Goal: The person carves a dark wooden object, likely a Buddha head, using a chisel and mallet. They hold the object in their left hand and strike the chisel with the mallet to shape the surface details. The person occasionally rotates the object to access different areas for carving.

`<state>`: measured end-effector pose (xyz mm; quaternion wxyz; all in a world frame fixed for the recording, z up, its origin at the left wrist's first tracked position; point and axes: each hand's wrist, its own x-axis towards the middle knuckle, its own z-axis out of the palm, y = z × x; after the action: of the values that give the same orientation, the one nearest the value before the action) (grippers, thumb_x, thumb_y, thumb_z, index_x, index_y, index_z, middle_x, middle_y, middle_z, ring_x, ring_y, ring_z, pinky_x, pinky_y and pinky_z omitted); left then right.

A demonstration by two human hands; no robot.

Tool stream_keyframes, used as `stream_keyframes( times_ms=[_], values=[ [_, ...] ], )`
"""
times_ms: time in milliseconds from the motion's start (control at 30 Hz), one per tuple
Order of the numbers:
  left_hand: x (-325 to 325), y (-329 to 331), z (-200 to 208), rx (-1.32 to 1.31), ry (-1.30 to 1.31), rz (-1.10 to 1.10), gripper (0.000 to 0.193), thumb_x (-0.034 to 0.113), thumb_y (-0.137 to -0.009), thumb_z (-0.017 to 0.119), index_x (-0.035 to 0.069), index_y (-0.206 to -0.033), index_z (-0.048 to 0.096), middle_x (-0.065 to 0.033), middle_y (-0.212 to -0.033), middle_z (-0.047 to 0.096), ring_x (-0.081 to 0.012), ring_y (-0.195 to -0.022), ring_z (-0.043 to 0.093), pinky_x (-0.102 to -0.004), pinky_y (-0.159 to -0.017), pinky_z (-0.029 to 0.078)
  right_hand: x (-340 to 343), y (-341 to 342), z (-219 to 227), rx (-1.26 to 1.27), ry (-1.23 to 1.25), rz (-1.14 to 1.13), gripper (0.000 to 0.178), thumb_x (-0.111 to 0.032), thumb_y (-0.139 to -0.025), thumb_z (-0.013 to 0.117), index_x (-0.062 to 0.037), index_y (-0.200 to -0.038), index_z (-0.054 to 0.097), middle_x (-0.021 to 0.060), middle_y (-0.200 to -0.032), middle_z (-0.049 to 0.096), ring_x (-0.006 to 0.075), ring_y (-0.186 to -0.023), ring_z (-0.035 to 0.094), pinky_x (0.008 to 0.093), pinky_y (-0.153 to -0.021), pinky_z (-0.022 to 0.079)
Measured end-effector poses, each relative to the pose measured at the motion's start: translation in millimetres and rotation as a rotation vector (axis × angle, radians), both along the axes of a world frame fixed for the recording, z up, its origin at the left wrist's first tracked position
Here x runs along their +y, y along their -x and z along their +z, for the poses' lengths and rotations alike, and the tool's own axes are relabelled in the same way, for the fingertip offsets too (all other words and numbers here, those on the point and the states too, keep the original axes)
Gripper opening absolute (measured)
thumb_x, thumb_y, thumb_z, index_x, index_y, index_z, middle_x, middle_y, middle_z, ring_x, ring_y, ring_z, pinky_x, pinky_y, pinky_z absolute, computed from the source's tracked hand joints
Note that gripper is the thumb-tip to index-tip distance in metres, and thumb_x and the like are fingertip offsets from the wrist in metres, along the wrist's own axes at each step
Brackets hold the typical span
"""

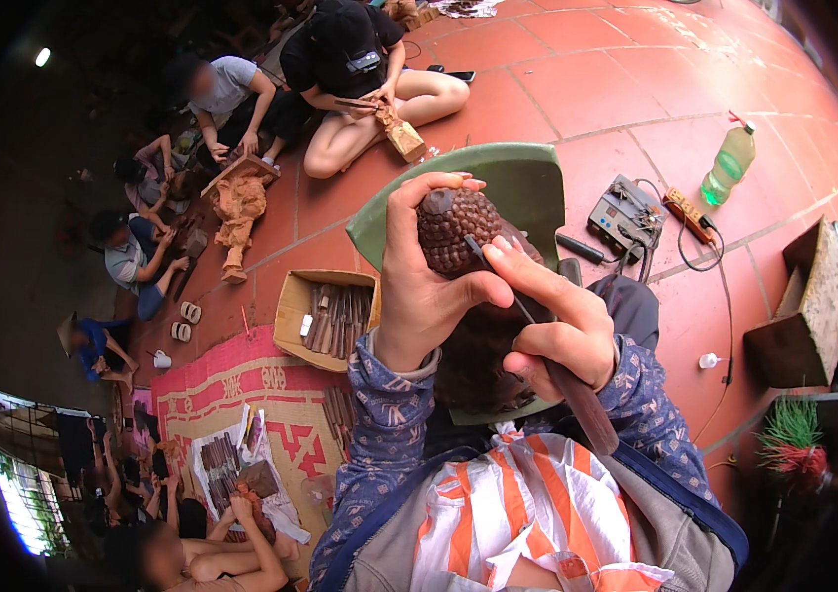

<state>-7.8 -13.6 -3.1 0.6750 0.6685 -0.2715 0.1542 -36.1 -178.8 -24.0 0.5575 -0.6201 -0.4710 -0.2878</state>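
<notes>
A dark brown wood carving (pixel 453 225), shaped like a head covered in rows of small round curls, is held up in front of me. My left hand (pixel 411 271) wraps round its left side, fingers over the top and thumb reaching toward the blade. Pinched in my right hand (pixel 567 331) is a carving chisel (pixel 582 407) with a dark wooden handle. Its thin metal tip meets the curls on the carving's lower right side. Behind the carving lies a green curved tray (pixel 527 168). My hands hide much of the carving's lower part.
At left, a cardboard box (pixel 292 340) of chisels sits by a patterned mat (pixel 241 380). Rightward are a grey electric control box (pixel 626 212), a power strip (pixel 687 215), a green bottle (pixel 731 163) and a wooden box (pixel 801 306). Several people carve nearby.
</notes>
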Motion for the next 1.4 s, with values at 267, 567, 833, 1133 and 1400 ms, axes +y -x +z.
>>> stream_keyframes(
  times_ms=[267, 567, 833, 1133, 1400],
  values=[
    [-0.7, -0.7, 0.6, -0.017, -0.029, 0.022, 0.09, 0.043, -0.06, 0.084, 0.002, -0.126, 0.039, -0.0116, -0.121, 0.054, -0.0159, -0.105, 0.055, -0.0291, -0.092, 0.046, 1.1, -6.0, -7.8, -0.049, 0.013, -0.027, 0.03, -0.014, -0.076, 0.075, 0.002, -0.065, 0.051, 0.0395, -0.123, 0.05, 0.0511, -0.118, 0.052, 0.0525, -0.1, 0.044],
    [0.4, -0.4, 1.4, -0.04, -0.078, 0.065, 0.089, 0.047, -0.061, 0.082, 0.002, -0.125, 0.039, -0.0115, -0.119, 0.054, -0.0158, -0.104, 0.056, -0.0288, -0.091, 0.046, -6.1, -2.0, 2.6, 0.052, 0.003, 0.039, 0.028, -0.012, -0.076, 0.075, 0.0017, -0.068, 0.052, 0.0385, -0.125, 0.05, 0.0495, -0.116, 0.054, 0.0493, -0.098, 0.046],
    [-2.2, 1.6, 3.6, -0.014, -0.047, 0.059, 0.088, 0.046, -0.061, 0.083, 0.002, -0.125, 0.04, -0.0116, -0.119, 0.054, -0.016, -0.104, 0.055, -0.0289, -0.091, 0.046, -10.6, 1.4, 10.9, 0.053, 0.047, 0.013, 0.025, -0.012, -0.076, 0.075, 0.001, -0.071, 0.054, 0.038, -0.124, 0.051, 0.0489, -0.114, 0.056, 0.0464, -0.096, 0.048],
    [-5.9, 3.5, 4.8, -0.01, -0.052, 0.116, 0.083, 0.047, -0.064, 0.081, 0.002, -0.122, 0.042, -0.0112, -0.117, 0.055, -0.0161, -0.102, 0.056, -0.0293, -0.09, 0.047, -17.6, 4.1, 31.3, 0.064, 0.141, -0.02, 0.023, -0.012, -0.076, 0.076, -0.0013, -0.073, 0.055, 0.0332, -0.121, 0.055, 0.0427, -0.099, 0.064, 0.0408, -0.08, 0.054],
    [-6.0, 3.1, 5.9, -0.012, -0.034, 0.096, 0.082, 0.046, -0.065, 0.081, 0.002, -0.123, 0.042, -0.0107, -0.117, 0.055, -0.0159, -0.102, 0.056, -0.0292, -0.089, 0.047, -24.4, 0.3, 31.9, 0.116, 0.116, 0.071, 0.021, -0.011, -0.078, 0.074, -0.0026, -0.074, 0.055, 0.0305, -0.12, 0.056, 0.0389, -0.087, 0.065, 0.0387, -0.075, 0.054]
  ],
)
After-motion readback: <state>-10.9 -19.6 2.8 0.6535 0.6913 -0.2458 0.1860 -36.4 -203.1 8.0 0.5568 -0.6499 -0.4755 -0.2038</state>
